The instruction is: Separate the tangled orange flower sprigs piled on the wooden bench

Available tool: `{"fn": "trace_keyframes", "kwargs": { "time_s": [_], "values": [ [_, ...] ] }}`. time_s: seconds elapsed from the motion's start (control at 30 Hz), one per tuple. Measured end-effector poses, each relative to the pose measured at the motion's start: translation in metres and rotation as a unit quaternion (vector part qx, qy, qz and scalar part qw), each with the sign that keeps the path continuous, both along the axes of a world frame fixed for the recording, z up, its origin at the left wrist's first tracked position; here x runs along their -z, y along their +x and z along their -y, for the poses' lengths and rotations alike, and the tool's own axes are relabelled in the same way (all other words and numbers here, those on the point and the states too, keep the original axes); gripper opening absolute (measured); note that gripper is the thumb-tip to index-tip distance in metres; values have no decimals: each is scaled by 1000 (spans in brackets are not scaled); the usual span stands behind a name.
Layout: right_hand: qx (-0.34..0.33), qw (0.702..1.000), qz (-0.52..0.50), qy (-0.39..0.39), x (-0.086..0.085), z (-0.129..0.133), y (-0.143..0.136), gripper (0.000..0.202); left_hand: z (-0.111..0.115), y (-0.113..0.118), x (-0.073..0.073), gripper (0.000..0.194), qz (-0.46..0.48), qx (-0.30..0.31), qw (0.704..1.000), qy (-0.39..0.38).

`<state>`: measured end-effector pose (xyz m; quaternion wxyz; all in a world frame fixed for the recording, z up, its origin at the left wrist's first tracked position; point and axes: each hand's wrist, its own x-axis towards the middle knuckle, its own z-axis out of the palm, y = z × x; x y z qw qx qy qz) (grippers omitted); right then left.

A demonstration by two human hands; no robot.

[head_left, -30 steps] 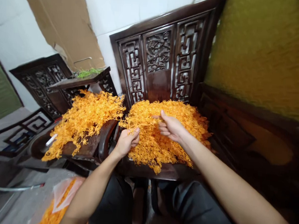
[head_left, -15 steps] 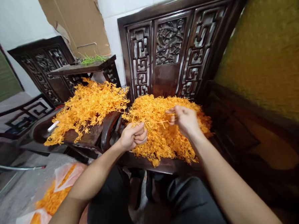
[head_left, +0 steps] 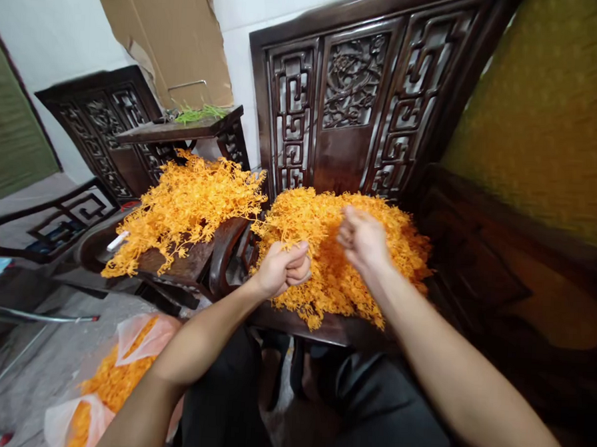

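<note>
Orange sprigs point(head_left: 326, 271) lie heaped just in front of the large carved chair back point(head_left: 345, 152). Farthest left of the chair back and lowest, pale plastic bags point(head_left: 141, 342) hold more orange pieces. Nearer on its left, a second orange heap point(head_left: 200, 198) spreads over a dark wooden surface point(head_left: 179, 265), with green stems point(head_left: 201, 115) on a ledge point(head_left: 153, 134) behind. Below the chair back's left part, the person's left hand point(head_left: 283, 271) has its fingers curled closed, pinching orange strands under the thumb. Below its right part, the right hand point(head_left: 363, 240) bends its fingers inward; blur hides whether they grip anything.
</note>
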<state>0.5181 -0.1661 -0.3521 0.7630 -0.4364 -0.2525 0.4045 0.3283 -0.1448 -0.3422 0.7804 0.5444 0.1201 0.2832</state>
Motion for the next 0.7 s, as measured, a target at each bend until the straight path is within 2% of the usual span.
{"fn": "trace_keyframes", "kwargs": {
  "time_s": [0.07,0.17,0.23,0.33,0.4,0.47,0.57,0.63,0.7],
  "values": [
    [43,999,-18,-18,4,0,25,33,-4,-3,2,65,-32,-24,999,29],
    [11,998,51,-42,6,11,40,32,-19,-5,9,61,-140,-82,982,95],
    [-2,995,97,-23,2,20,33,35,-28,-4,13,58,-225,-130,950,175],
    [6,978,206,1,-7,32,11,42,-33,0,17,58,-309,-194,881,302],
    [-9,941,337,-17,-12,36,-6,38,-32,3,19,53,-322,-219,848,358],
    [-21,890,455,-26,-14,37,-21,33,-30,5,19,41,-321,-226,828,401],
    [-17,831,556,-7,-8,32,-35,25,-29,6,19,21,-343,-232,800,435],
    [-11,794,608,-5,-2,27,-33,18,-28,5,16,23,-352,-225,801,428],
    [13,758,652,-7,4,23,-24,16,-25,5,12,35,-341,-186,833,394]
  ]
}}
